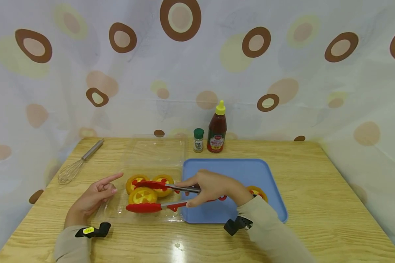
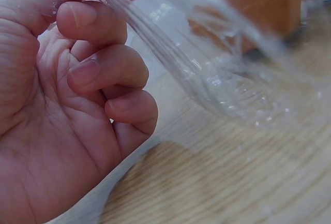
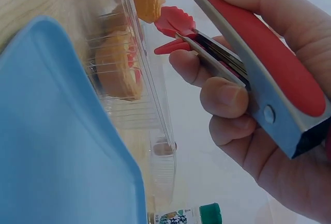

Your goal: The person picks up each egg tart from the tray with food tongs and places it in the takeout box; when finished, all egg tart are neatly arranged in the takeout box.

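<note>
My right hand [image 1: 214, 186] holds red-tipped metal tongs [image 1: 181, 205], fingers and thumb along their arms. The heads of the tongs stand on either side of a yellow-topped tart [image 1: 143, 196], which overlaps two red-topped tarts [image 1: 163, 185] in a clear plastic container [image 1: 171, 218]. In the right wrist view, the tart [image 3: 147, 1] at the tongs sits higher than the other tarts. At the container's left wall, my left hand [image 1: 93, 195] pinches the plastic edge, index finger extended and the other fingers curled. How firmly the tongs touch the tart is hard to tell.
A blue tray [image 1: 230, 164] adjoins the container's right side, with a tart [image 1: 257, 192] partly hidden behind my right wrist. Behind stand a green-capped seasoning jar [image 1: 198, 140] and a red sauce bottle [image 1: 217, 131]. A whisk [image 1: 80, 162] lies at the left; the container's lid [image 1: 154, 151] lies back.
</note>
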Tool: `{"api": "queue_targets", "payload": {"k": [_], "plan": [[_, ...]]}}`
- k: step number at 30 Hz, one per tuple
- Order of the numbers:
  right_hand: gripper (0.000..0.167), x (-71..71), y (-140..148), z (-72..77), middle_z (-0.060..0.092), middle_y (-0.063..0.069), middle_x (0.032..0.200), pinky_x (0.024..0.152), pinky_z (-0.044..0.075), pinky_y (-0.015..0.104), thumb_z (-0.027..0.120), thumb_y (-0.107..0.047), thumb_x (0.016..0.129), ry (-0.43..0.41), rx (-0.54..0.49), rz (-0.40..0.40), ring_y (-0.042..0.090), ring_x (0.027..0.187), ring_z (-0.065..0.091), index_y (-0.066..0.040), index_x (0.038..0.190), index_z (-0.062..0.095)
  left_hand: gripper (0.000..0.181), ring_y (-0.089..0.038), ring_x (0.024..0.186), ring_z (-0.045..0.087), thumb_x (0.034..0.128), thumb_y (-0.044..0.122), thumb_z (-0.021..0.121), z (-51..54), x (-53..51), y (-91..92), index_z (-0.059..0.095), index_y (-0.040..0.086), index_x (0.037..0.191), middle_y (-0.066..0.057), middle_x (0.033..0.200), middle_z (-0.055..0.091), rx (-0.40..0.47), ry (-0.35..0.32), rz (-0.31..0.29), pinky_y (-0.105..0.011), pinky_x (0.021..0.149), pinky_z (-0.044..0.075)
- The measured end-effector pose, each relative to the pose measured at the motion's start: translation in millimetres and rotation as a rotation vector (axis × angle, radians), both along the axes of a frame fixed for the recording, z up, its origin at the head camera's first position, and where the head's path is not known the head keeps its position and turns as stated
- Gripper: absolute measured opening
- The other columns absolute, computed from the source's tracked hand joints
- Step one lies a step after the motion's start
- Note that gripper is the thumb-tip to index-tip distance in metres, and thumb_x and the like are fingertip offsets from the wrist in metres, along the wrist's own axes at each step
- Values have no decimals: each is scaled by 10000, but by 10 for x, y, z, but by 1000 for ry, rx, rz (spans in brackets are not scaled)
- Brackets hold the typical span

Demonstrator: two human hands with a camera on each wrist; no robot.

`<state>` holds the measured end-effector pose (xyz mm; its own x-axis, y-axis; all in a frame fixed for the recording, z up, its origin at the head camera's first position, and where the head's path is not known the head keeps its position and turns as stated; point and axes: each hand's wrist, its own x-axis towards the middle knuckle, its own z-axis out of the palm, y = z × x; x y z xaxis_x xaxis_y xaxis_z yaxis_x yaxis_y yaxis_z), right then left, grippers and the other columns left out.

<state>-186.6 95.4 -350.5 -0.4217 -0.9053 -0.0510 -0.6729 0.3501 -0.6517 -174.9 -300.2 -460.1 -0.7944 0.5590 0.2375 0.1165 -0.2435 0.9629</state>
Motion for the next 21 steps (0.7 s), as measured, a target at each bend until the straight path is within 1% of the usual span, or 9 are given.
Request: {"api": "queue_targets", "payload": {"k": [2,6,7,8,9,11,14,18,21], "plan": [[580,-7,-24,-12,698,-21,912,438,283,171,723,-225,844,1,-5,9,25,401,271,-105,1372,515,550,-250,541,202,958,-109,405,4,0,1,472,194,1413,-78,636,262,-1,-2,1,-339,495,206],[576,-20,-78,-39,691,-59,895,439,284,174,720,-224,849,-5,-9,21,28,406,263,-107,1374,515,552,-249,540,209,953,-115,410,6,3,1,475,185,1411,-82,627,262,-9,11,15,-342,493,208],[574,-22,-93,-44,682,-82,873,443,281,174,722,-221,848,-7,-8,22,27,408,258,-108,1372,517,551,-248,539,212,951,-117,413,2,6,0,474,179,1412,-84,623,261,-11,16,21,-343,493,209],[575,-25,-109,-49,653,-93,783,444,275,173,721,-222,848,-11,-4,23,29,407,249,-111,1374,515,550,-247,537,215,949,-118,415,-1,8,-1,472,172,1414,-84,620,259,-12,20,26,-345,492,209],[576,-27,-126,-54,606,-103,697,444,267,172,721,-224,848,-13,1,23,30,407,237,-113,1375,515,550,-245,538,218,948,-120,416,-4,10,-2,470,164,1415,-85,616,259,-14,24,30,-346,492,210],[576,-29,-158,-52,464,-117,565,449,255,173,725,-227,845,-7,9,26,31,413,217,-112,1370,519,548,-241,540,224,946,-122,417,-8,12,-2,469,157,1415,-84,615,259,-15,27,36,-346,492,210],[573,-35,-199,-60,239,-87,489,454,230,179,722,-230,848,-1,27,30,43,415,175,-110,1370,519,547,-240,545,226,947,-121,417,-7,12,4,475,162,1412,-82,618,262,-11,23,35,-344,492,209],[568,-52,-239,-82,244,-93,489,459,226,185,719,-228,850,-15,40,26,49,417,171,-109,1368,520,551,-243,540,219,949,-122,410,-1,8,8,474,171,1412,-83,616,261,-6,18,24,-341,494,208],[570,-65,-273,-97,360,-124,524,456,233,183,719,-226,849,-19,48,26,45,415,186,-107,1368,518,549,-244,537,211,952,-116,410,0,4,2,468,172,1416,-83,613,256,-3,14,17,-340,497,207]]}}
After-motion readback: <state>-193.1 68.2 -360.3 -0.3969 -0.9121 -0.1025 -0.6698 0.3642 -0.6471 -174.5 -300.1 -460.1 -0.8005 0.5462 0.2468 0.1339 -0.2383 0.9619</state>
